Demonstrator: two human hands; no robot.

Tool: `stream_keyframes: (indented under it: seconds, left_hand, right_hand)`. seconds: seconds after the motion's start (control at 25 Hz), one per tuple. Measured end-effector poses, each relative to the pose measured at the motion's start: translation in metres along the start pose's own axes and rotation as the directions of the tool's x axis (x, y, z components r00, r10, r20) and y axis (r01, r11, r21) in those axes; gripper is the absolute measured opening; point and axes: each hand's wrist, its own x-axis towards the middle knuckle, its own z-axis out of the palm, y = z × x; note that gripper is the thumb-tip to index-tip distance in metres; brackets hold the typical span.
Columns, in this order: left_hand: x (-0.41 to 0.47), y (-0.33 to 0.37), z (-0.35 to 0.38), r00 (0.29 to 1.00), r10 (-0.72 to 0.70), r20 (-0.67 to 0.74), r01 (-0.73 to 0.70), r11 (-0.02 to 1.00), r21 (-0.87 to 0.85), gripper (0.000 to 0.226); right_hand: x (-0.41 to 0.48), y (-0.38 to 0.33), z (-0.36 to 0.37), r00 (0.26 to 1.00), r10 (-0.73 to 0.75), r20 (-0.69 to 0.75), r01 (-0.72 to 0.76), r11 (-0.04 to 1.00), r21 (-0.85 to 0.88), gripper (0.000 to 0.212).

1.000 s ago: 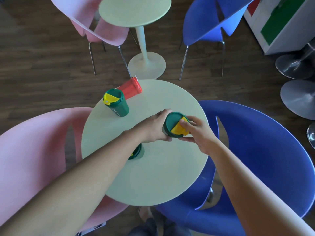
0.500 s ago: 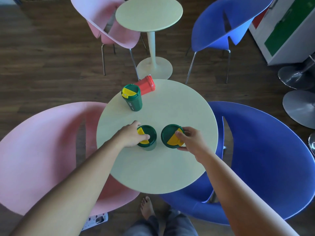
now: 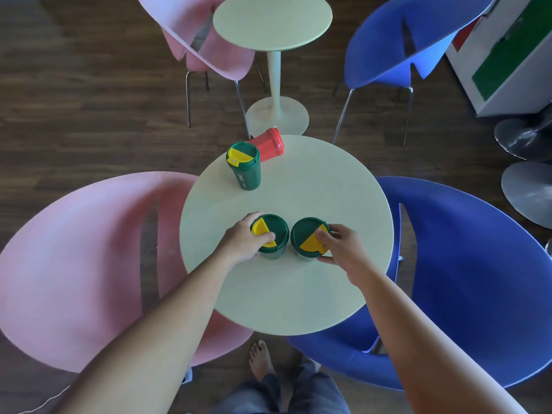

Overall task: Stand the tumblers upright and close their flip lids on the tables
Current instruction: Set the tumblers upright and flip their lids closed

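Note:
Two green tumblers with yellow flip lids stand upright side by side on the near round table (image 3: 298,288). My left hand (image 3: 240,240) grips the left tumbler (image 3: 276,234), thumb resting on its yellow flap. My right hand (image 3: 343,249) holds the right tumbler (image 3: 301,234), with a finger pressed on its yellow flap. A third green tumbler (image 3: 243,168) stands upright at the table's far left edge, yellow flap on top. Behind it a red tumbler (image 3: 267,144) lies on its side at the rim.
A pink chair (image 3: 74,258) sits left of the table and a blue chair (image 3: 478,279) right. Beyond stand a second round table (image 3: 271,22), another pink chair (image 3: 209,46) and another blue chair (image 3: 403,46). Metal stool bases (image 3: 528,192) are at far right.
My left hand let go of the right tumbler and took hold of the left one. My right hand set the right tumbler down upright. The view has pulled back from the table.

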Motion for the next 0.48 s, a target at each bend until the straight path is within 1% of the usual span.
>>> stream_keyframes:
  seconds: [0.16,0.24,0.32,0.4,0.48]
  left_hand:
    - [-0.002,-0.006,-0.004,0.998,0.055,0.006,-0.055,0.996,0.073,0.060]
    - [0.001,-0.012,-0.007,0.996,0.078,0.037,-0.083,0.984,0.157,0.065]
    - [0.003,-0.014,-0.013,0.995,0.094,0.043,-0.100,0.976,0.193,0.069]
    - [0.007,-0.011,-0.021,0.989,0.145,0.014,-0.145,0.967,0.208,0.069]
    - [0.011,-0.003,-0.033,0.972,0.230,-0.036,-0.215,0.946,0.245,0.066]
  right_hand:
    - [0.004,-0.003,-0.002,1.000,-0.012,-0.002,0.012,0.996,-0.083,0.030]
    - [0.006,-0.004,-0.002,1.000,-0.003,-0.018,0.001,0.991,-0.133,0.034]
    - [0.008,-0.006,-0.001,0.999,-0.001,-0.034,-0.006,0.982,-0.191,0.035]
    - [0.010,-0.009,0.000,0.999,-0.006,-0.046,-0.005,0.973,-0.230,0.036]
    - [0.012,-0.016,0.002,0.998,-0.016,-0.068,-0.001,0.968,-0.252,0.040]
